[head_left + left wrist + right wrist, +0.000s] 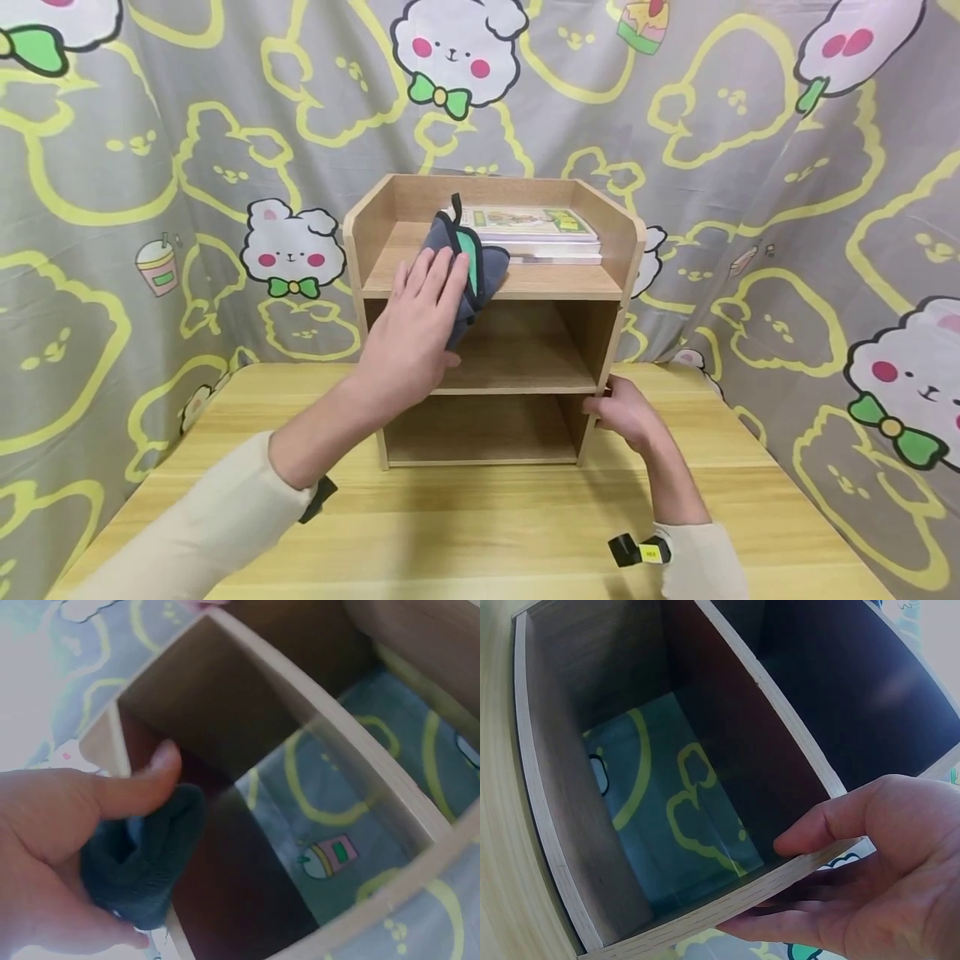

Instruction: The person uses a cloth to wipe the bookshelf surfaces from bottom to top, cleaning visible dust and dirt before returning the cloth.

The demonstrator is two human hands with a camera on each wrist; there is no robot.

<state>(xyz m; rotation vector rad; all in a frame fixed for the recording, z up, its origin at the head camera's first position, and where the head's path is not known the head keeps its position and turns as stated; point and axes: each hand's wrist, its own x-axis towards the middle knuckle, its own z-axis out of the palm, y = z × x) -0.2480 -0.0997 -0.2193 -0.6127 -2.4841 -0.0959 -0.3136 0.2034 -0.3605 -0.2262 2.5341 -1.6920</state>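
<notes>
A small wooden shelf (525,389) with two lower compartments and a railed top stands upright on the table. In the head view my left hand (408,346) holds a dark blue-grey cloth (491,268) with a green patch, black edging and a hanging loop, at the front edge of the top board. Its folded end shows under my thumb in the left wrist view, beside the side panel. Low on the shelf's right side, my right hand (630,412) grips the side panel, the thumb (810,829) inside and the other fingers outside.
A stack of books (536,237) lies on the top board, behind and to the right of the cloth. The pale wooden table (480,533) spreads in front of the shelf. Patterned grey curtains (300,150) hang behind and at both sides.
</notes>
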